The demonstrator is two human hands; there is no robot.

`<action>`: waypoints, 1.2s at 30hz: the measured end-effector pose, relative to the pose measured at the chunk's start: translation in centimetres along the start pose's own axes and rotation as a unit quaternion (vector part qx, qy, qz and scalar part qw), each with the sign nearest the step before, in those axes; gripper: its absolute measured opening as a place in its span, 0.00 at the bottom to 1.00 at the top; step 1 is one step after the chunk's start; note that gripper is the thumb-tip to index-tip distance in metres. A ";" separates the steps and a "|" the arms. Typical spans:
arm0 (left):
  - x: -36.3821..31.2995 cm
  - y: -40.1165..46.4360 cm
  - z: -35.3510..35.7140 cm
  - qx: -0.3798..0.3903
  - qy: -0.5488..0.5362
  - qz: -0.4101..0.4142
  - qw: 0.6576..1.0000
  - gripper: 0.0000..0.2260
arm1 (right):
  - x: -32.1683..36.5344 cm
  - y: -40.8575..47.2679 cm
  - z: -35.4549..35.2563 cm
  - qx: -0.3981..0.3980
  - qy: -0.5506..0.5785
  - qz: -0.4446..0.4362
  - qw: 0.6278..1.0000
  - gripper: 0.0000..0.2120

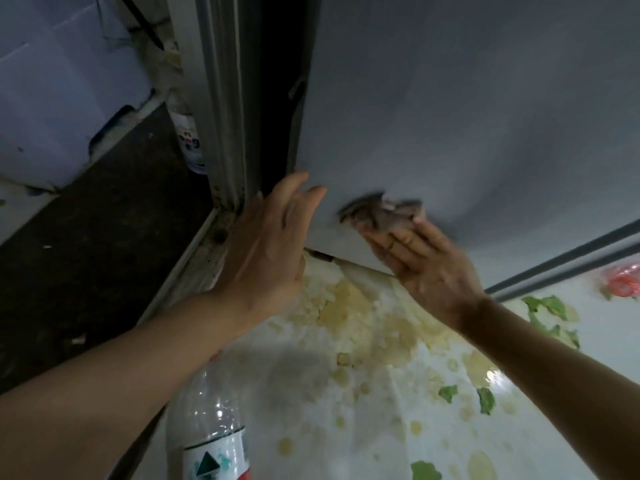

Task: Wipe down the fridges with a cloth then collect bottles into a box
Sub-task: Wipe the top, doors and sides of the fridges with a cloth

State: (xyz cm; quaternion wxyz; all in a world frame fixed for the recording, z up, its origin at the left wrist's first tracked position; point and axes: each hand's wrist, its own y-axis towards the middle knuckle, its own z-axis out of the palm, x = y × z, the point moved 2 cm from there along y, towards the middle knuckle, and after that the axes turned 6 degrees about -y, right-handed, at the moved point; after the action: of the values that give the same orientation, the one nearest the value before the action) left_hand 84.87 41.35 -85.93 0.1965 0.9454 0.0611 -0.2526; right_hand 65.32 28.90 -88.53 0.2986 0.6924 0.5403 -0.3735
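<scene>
Fridge side panel [467,98], pale grey and smooth, fills the upper right of the view and serves as the landmark. Against its lower part, the right hand [426,261] presses a crumpled grey cloth [381,211] flat to the panel, fingers straight and laid over the cloth's lower edge; the hand is slightly blurred. Just left of the cloth, the left hand [266,251] is spread wide with straight fingers, holding nothing, its fingertips at the panel's left edge; whether they touch it cannot be told. Left of the panel runs a dark gap [277,98], then a grey metal frame [221,98]. Behind that frame stands a clear plastic bottle [188,140] with a label, partly hidden. Below the panel lies a white floor covering [381,393] printed with yellow patches and green leaf shapes. Near the bottom edge, under the left forearm, a second clear bottle [211,431] with a white, green and red label stands on that covering. Dark flooring [86,265] stretches away to the far left.
</scene>
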 end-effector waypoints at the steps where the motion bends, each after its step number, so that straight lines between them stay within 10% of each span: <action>1: -0.5 0.2 0.3 -0.008 0.027 0.029 0.999 0.30 | -1.1 -0.6 0.0 -0.029 0.023 0.048 0.998 0.32; 5: -1.4 0.9 1.9 0.012 0.105 0.080 0.991 0.34 | -2.1 -1.2 0.2 -0.047 0.040 0.076 0.995 0.26; 14: -2.6 0.7 2.5 0.050 0.159 0.049 0.985 0.39 | 2.8 -1.5 2.0 0.189 0.013 -0.215 0.958 0.29; 24: -7.0 1.7 5.4 0.070 0.189 0.129 0.971 0.41 | -5.0 -9.1 1.8 0.029 0.010 0.026 0.999 0.28; 30: -6.2 1.7 6.0 0.073 0.202 0.130 0.968 0.42 | 2.4 -8.8 5.6 0.219 0.002 -0.141 0.965 0.34; 36: -7.1 1.6 6.4 0.030 0.200 0.143 0.969 0.39 | -0.7 -10.8 4.6 0.080 0.016 -0.039 0.996 0.31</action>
State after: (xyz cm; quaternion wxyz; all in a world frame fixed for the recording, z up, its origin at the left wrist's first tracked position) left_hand 76.15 37.13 -86.92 0.1858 0.9811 -0.0444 -0.0296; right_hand 53.86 27.31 -90.58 0.2189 0.6980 0.5400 -0.4162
